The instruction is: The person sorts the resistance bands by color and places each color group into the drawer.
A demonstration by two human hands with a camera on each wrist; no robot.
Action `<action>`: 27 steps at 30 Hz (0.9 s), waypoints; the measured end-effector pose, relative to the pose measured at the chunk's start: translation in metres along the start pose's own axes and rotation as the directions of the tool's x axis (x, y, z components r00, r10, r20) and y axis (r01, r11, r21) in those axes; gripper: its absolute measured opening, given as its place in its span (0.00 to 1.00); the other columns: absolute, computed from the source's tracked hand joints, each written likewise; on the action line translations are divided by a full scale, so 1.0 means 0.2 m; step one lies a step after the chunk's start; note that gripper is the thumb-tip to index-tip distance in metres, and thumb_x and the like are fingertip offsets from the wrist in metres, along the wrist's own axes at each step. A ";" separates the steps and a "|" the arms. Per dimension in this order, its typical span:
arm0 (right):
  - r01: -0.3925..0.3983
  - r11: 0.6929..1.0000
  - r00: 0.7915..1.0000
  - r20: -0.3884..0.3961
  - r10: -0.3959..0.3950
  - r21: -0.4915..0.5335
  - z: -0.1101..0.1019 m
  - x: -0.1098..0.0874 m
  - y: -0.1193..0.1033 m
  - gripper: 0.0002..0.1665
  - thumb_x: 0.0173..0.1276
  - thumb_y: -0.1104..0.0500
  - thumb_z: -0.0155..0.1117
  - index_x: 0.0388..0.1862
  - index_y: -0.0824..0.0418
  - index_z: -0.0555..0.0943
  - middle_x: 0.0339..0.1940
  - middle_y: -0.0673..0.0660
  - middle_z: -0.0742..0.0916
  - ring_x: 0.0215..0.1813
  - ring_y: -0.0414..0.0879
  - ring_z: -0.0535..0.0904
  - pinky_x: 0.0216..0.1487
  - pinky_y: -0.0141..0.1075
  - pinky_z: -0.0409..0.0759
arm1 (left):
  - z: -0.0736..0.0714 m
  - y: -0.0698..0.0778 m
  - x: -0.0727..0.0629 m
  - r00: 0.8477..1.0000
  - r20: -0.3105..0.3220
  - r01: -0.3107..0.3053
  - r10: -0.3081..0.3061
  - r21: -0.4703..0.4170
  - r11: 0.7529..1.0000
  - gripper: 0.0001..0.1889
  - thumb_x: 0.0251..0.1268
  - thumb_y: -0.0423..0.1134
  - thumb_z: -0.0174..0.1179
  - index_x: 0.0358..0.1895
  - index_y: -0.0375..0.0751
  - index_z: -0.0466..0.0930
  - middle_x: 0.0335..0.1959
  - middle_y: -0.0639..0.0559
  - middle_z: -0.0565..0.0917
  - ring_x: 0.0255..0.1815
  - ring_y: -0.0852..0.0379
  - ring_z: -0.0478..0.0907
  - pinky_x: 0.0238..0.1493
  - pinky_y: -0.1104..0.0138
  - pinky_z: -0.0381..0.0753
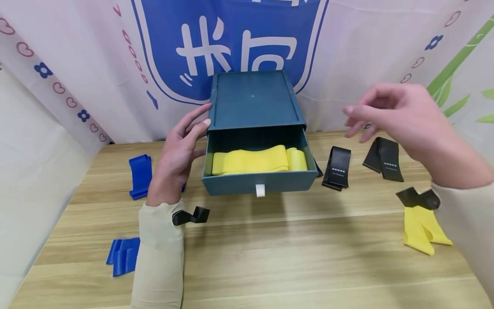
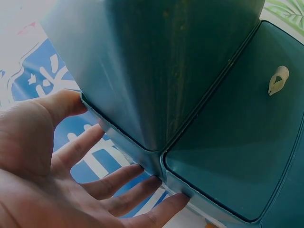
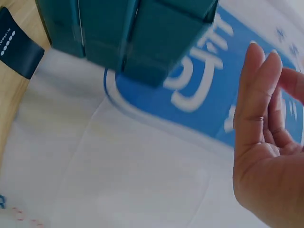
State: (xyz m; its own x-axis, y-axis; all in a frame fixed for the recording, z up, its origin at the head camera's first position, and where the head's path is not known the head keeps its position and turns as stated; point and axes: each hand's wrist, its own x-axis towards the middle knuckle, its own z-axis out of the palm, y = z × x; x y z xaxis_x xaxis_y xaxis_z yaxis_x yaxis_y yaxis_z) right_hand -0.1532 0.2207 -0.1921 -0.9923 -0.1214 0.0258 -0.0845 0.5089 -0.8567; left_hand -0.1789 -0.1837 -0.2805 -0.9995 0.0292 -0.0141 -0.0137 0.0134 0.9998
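Observation:
A dark teal drawer box [image 1: 252, 101] stands at the back of the table with its top drawer [image 1: 231, 185] pulled out. Folded yellow resistance bands [image 1: 254, 161] lie inside that drawer. My left hand [image 1: 178, 150] touches the box's left side with its fingertips, thumb toward the front edge. In the left wrist view those fingers are spread and fairly straight along the box's edge, beside a lower closed drawer [image 2: 228, 142]. My right hand [image 1: 401, 116] hangs in the air right of the box, fingers loosely bent, holding nothing.
Black resistance bands [image 1: 339, 167] lie right of the box, with another black pair [image 1: 387, 159] farther right. Blue bands [image 1: 140, 176] and more blue bands [image 1: 125, 256] lie at left. A yellow band [image 1: 422, 229] is near my right sleeve. A printed curtain [image 1: 335, 86] hangs behind.

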 end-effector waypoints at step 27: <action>-0.107 0.967 0.947 -0.274 0.170 0.231 -0.36 -0.35 1.17 0.17 0.83 0.63 0.60 0.39 0.42 0.88 0.30 0.32 0.91 0.29 0.29 0.88 0.29 0.23 0.83 | 0.02 0.00 0.01 1.000 0.012 -0.015 0.015 -0.020 1.000 0.24 0.83 0.52 0.58 0.77 0.71 0.74 0.81 0.51 0.72 0.79 0.45 0.70 0.78 0.32 0.69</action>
State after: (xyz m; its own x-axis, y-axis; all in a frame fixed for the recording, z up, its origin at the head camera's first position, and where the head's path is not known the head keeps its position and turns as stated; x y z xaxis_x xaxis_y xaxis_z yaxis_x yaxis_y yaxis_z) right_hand -0.1107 0.4103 -0.3578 -0.9786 0.2049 0.0201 0.0450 0.3082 -0.9503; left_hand -0.1806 -0.1787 -0.2798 -0.9992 0.0411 0.0012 0.0009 -0.0072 1.0000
